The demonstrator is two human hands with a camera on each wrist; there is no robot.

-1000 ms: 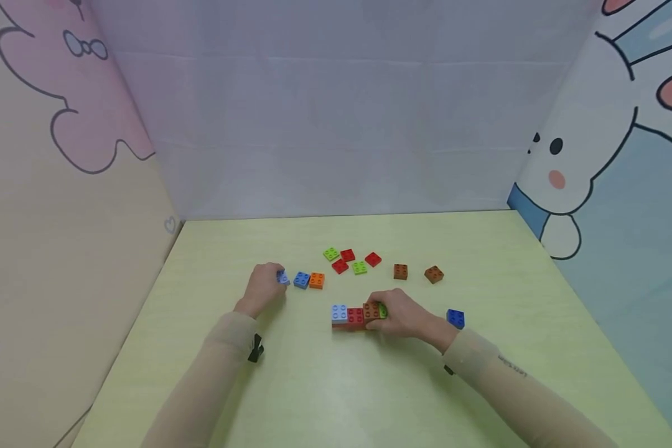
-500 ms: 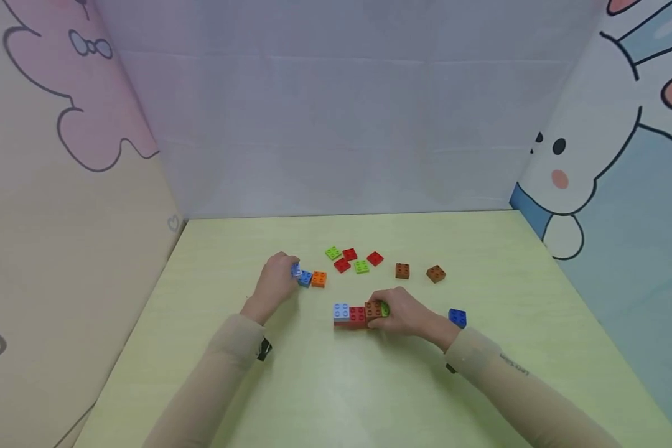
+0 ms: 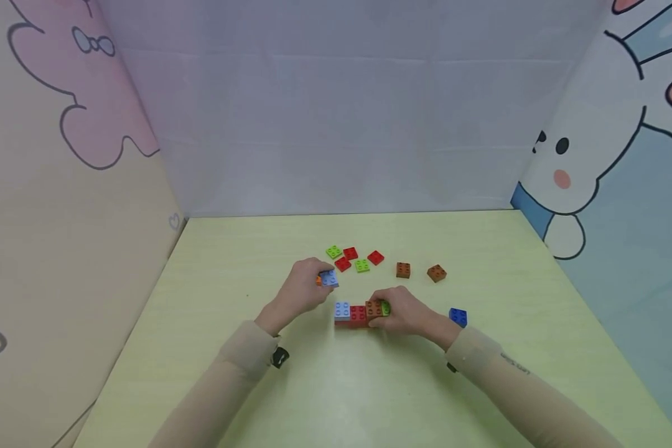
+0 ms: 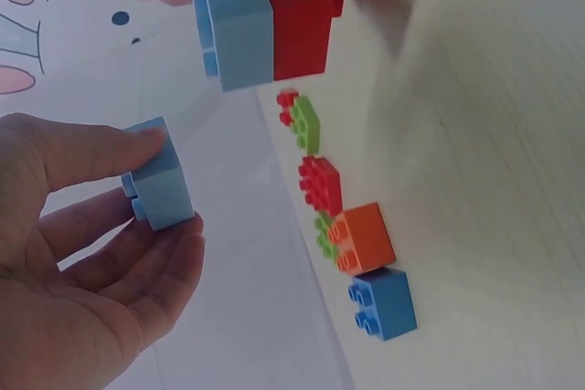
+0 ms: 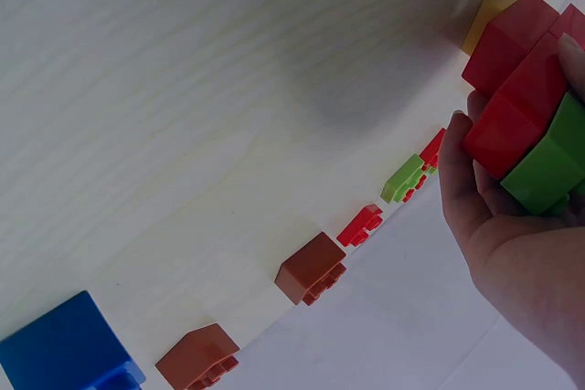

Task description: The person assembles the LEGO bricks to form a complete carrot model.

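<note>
My left hand [image 3: 299,291] pinches a light blue toy brick [image 4: 163,184] between thumb and fingers, raised over the table left of the built stack. The stack of joined bricks [image 3: 358,314] has a light blue, a red, a brown and a green brick along its top, over a red layer. My right hand [image 3: 406,313] grips its right end, around the brown and green bricks [image 5: 548,157]. In the right wrist view a yellow brick [image 5: 487,17] shows beneath the red layer. Behind the left hand, the orange brick [image 4: 364,237] and blue brick [image 4: 388,303] are mostly hidden in the head view.
Loose red and lime green bricks [image 3: 361,266] lie farther back on the table [image 3: 336,386]. Two brown bricks [image 3: 403,270] sit toward the right. A dark blue brick [image 3: 458,317] is beside the right wrist. A plain backdrop [image 3: 336,137] closes off the table's far edge.
My left hand has lifted the light blue brick and carried it rightward past the blue and orange bricks, toward the stack. The right hand keeps its grip on the stack, nearly still.
</note>
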